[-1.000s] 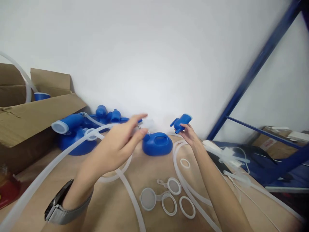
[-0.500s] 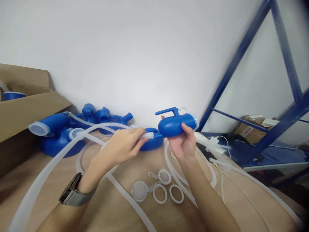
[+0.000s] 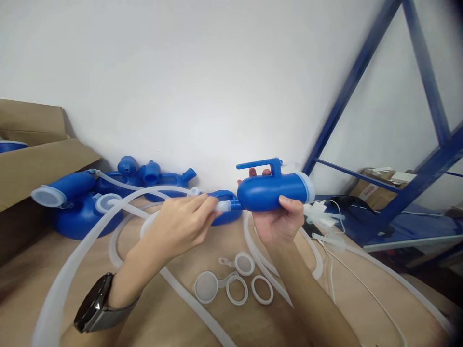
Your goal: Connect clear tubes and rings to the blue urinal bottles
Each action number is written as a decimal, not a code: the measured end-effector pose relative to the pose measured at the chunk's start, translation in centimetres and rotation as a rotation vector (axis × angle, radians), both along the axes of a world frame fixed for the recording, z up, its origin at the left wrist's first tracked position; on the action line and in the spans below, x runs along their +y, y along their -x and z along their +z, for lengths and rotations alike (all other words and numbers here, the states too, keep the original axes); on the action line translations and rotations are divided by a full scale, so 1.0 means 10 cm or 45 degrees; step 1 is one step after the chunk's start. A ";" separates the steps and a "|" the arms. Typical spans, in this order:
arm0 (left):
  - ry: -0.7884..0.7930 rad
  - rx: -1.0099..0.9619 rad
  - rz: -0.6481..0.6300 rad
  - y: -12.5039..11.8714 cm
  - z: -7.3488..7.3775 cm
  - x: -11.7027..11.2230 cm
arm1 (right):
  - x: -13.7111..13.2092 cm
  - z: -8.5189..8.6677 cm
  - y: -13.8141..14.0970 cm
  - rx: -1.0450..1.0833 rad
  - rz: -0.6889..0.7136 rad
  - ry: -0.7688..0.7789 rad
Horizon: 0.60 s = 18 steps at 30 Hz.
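Blue plastic bottle (image 3: 269,192) gripped mid-frame by right hand (image 3: 278,222), left hand (image 3: 179,225) fingers pinching one clear tube (image 3: 75,250) at its spout, two loose rings (image 3: 262,289) and two ringed caps (image 3: 206,286) on table (image 3: 170,313) at lower centre

Both hands raised, arms fwd: left hand (image 3: 181,224) fingers pinched, right hand (image 3: 278,221) curled, palm up.

Bright, even light — blurred, warped edges

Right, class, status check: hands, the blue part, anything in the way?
Left hand pinching white tube end at blue container spout. Right hand gripping container from below. Loose rings and caps on table underneath, not obstructing.
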State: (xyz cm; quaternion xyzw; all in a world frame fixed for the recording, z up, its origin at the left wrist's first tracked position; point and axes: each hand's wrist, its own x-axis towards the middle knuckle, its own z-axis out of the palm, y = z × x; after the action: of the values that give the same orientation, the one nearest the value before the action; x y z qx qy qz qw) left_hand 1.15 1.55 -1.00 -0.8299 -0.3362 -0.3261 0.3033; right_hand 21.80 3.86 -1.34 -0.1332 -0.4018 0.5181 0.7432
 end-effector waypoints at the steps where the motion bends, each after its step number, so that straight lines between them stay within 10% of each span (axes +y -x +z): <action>1: 0.003 -0.012 -0.041 0.00 -0.01 0.01 | -0.03 0.01 0.00 0.042 0.026 0.002; 18: 0.863 -0.441 -0.491 -0.16 0.12 -0.32 | -0.05 -0.06 -0.05 0.075 0.176 -0.555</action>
State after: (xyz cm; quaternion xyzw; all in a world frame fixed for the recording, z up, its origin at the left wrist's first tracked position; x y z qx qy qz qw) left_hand 2.75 -1.61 0.19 -0.8633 -0.3090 -0.3824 -0.1143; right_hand 22.27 3.34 -1.91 0.0736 -0.4905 0.4723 0.7287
